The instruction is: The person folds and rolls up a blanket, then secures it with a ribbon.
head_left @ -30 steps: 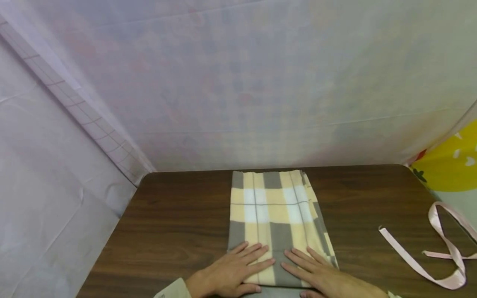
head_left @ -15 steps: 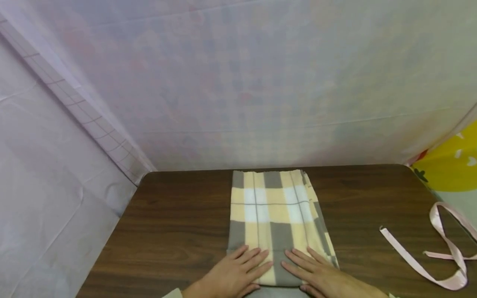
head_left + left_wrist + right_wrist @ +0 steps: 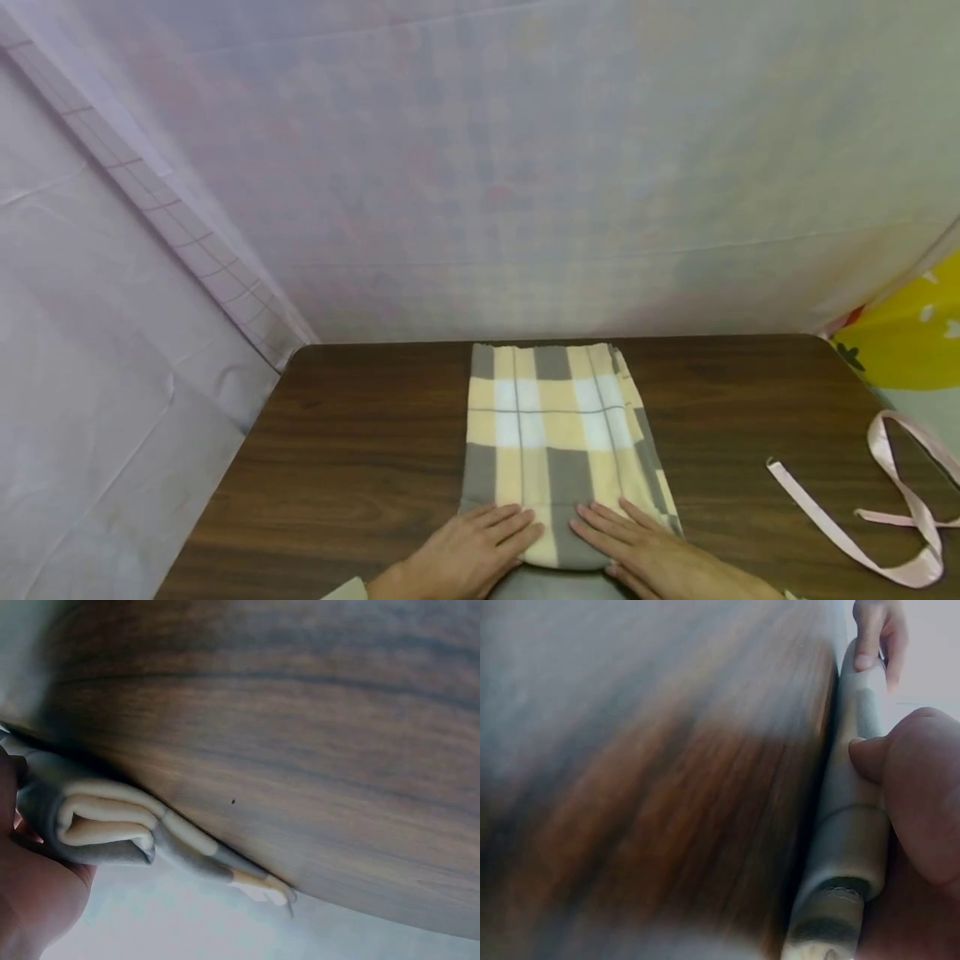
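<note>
A folded blanket [image 3: 555,429] in cream, grey and white checks lies lengthwise on the brown table, from the far edge to the near one. My left hand [image 3: 476,550] rests flat on its near end at the left, fingers straight. Opposite it, my right hand [image 3: 652,554] presses the near right part with straight fingers spread. Several thick layers show at the folded side of the blanket [image 3: 112,799] in the left wrist view. In the right wrist view, both thumbs touch the rounded near edge of the blanket [image 3: 851,832]; the head view hides them.
A pink ribbon [image 3: 825,517] lies in loops on the table's right side. The dark wood table [image 3: 337,467] has pale sheeting [image 3: 480,208] hanging behind it and more along the left. A yellow patterned cloth [image 3: 907,333] hangs at the right.
Both hands stay on the blanket's near end. My left fingers have drawn back slightly and closer together, its thumb passing out of sight. The blanket's near edge sits slightly farther forward.
</note>
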The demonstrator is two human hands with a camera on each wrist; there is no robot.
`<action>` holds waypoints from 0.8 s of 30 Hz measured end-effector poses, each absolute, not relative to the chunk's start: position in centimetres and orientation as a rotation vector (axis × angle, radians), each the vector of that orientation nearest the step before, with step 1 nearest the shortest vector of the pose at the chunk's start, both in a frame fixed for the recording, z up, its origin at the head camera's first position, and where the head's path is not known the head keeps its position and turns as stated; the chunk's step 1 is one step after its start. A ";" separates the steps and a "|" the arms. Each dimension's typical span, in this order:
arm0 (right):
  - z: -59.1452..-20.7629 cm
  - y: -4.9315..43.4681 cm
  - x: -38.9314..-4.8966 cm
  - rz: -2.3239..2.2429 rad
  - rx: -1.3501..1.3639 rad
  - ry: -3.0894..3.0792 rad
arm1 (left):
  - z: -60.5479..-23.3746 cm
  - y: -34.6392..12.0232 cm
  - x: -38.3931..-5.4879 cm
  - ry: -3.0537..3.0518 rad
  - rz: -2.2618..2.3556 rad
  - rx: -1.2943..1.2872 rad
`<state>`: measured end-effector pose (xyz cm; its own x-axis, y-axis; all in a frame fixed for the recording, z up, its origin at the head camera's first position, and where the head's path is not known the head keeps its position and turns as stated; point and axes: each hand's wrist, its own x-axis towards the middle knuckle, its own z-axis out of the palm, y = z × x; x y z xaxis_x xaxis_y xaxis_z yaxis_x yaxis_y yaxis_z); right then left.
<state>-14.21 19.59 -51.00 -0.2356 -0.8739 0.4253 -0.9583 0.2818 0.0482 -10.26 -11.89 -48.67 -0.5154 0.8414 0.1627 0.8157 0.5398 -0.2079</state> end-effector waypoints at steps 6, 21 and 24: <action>-51.3 19.5 -14.1 0.319 1.634 -2.168 | -48.7 -12.0 -10.3 -2.526 0.100 -1.394; -46.2 19.8 -13.5 1.007 1.795 -2.623 | -44.6 -12.9 -11.7 -2.959 -0.840 -1.632; -45.5 19.7 -14.6 0.945 1.739 -2.659 | -44.0 -12.9 -13.0 -3.054 -0.983 -1.560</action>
<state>-14.57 19.70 -45.53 -0.4385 -0.8846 0.1585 -0.7862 0.2922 -0.5445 -12.98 -12.85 -44.03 -0.5451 0.8293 -0.1234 0.6016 0.4894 0.6313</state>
